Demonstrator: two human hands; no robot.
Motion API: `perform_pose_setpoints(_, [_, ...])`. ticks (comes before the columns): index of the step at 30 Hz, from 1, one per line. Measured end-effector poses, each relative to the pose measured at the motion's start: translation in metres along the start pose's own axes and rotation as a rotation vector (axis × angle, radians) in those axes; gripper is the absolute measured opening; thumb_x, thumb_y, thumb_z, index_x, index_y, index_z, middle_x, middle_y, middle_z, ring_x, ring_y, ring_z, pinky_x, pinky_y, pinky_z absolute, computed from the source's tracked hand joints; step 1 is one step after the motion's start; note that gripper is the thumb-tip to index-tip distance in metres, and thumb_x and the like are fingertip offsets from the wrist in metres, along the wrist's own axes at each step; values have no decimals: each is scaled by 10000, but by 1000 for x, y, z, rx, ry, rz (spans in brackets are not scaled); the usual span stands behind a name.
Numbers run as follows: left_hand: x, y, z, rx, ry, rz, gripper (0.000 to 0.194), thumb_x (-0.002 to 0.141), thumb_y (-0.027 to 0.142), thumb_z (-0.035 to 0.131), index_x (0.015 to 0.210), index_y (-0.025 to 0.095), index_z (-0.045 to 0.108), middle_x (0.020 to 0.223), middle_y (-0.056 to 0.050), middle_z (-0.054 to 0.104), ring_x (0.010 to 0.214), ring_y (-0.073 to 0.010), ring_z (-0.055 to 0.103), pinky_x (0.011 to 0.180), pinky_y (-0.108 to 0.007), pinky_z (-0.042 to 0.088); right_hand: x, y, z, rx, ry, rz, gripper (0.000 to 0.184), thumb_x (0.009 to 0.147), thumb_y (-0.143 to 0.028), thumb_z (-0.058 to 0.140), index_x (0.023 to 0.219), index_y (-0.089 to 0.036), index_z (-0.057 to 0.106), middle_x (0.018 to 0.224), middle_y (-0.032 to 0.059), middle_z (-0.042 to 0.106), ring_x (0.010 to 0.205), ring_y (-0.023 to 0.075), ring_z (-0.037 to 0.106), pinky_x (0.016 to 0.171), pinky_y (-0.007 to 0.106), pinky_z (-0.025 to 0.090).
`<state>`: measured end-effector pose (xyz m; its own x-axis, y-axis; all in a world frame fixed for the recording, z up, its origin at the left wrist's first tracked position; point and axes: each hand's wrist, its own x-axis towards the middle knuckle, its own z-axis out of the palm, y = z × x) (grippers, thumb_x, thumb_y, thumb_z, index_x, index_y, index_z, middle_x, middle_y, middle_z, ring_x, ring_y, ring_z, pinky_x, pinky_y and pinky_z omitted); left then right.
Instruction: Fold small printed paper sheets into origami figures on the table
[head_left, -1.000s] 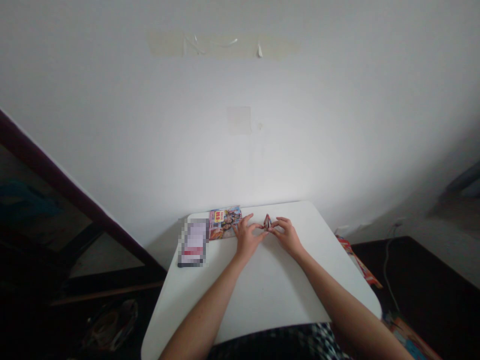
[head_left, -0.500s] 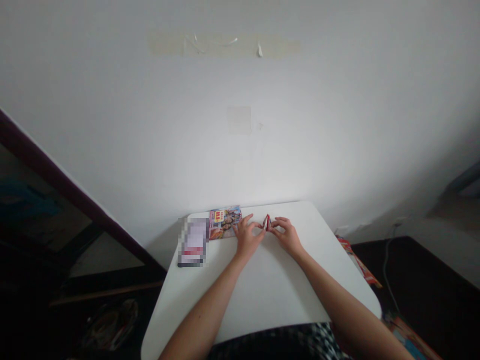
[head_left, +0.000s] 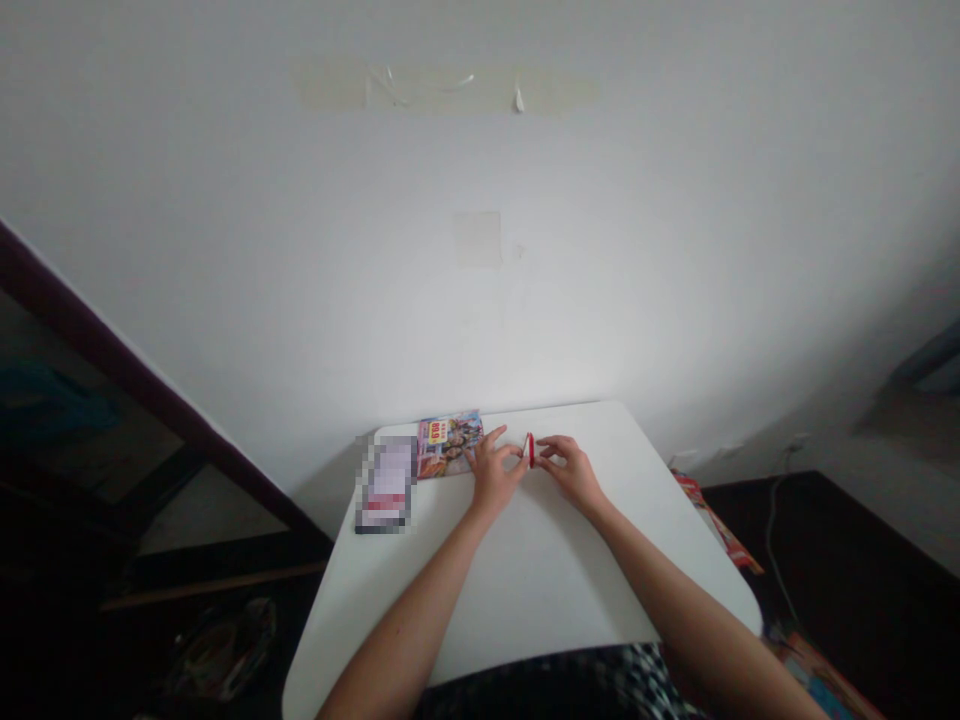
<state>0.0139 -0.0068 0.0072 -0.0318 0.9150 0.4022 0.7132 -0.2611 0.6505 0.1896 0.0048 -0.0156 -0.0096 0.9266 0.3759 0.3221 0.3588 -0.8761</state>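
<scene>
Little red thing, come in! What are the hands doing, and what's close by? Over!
Left hand: pinching small red-and-white piece. Right hand: fingertips beside it, contact unclear. Piece between both hands. Colourful leaflet close by left hand.

Between the left hand [head_left: 493, 472] and right hand [head_left: 573, 474], a red-and-white piece [head_left: 531, 451] is appearing too small to identify. Left of the hands, a flat object [head_left: 386, 482] is showing only as blurred blocks. Below them, the picture's edge is cutting off both forearms [head_left: 429, 600] and patterned clothing [head_left: 634, 672].
</scene>
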Motion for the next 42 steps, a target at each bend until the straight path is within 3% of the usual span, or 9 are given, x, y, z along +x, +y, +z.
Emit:
perform_pose_setpoints(3, [0, 1, 0, 10, -8, -16, 19, 814, 250, 782, 806, 267, 785, 1456, -47, 613, 1388, -306, 500, 1227, -671, 209, 0, -1, -1, -53, -10, -15, 261, 830, -473, 742, 968, -254, 780, 973, 92, 721, 1147, 290, 623, 1065, 485, 479])
perform_pose_setpoints(9, [0, 4, -3, 3, -18, -14, 33, 831, 268, 777, 812, 276, 802, 1463, -44, 607, 1398, -309, 495, 1229, -690, 198, 1, -4, -4, -90, -57, -61, 205, 855, -451, 712, 890, -253, 752, 919, 68, 723, 1004, 264, 627, 975, 450, 503])
perform_pose_setpoints(14, [0, 4, -3, -7, -9, -5, 58, 815, 244, 785, 760, 262, 790, 1482, -43, 589, 1409, -325, 477, 1224, -720, 173, 0, -5, -3, -149, -118, -67, 161, 877, -400, 677, 873, -253, 742, 909, 53, 725, 1003, 257, 614, 960, 426, 486])
perform_pose_setpoints(25, [0, -2, 2, 14, -27, -13, 44, 838, 293, 779, 855, 299, 819, 1506, -49, 566, 1421, -333, 459, 1223, -720, 190, 1, 0, -3, -241, -59, -65, 93, 814, -309, 744, 899, -272, 759, 897, 56, 727, 1004, 271, 626, 1002, 473, 453])
perform_pose_setpoints(32, [3, 0, -2, -3, -48, -49, 48, 840, 270, 769, 825, 288, 811, 1510, -42, 570, 1423, -347, 458, 1201, -755, 197, -1, -5, -3, -235, -90, -78, 322, 789, -270, 748, 1098, -287, 661, 871, 1, 776, 1098, 284, 617, 1116, 565, 333])
perform_pose_setpoints(42, [4, 1, -4, 21, 8, -60, 115, 859, 321, 744, 765, 290, 800, 1492, -15, 583, 1410, -341, 459, 1216, -722, 182, -5, -12, -1, -276, -83, -75, 237, 831, -353, 704, 1045, -281, 632, 867, 6, 786, 1110, 283, 634, 1176, 625, 209])
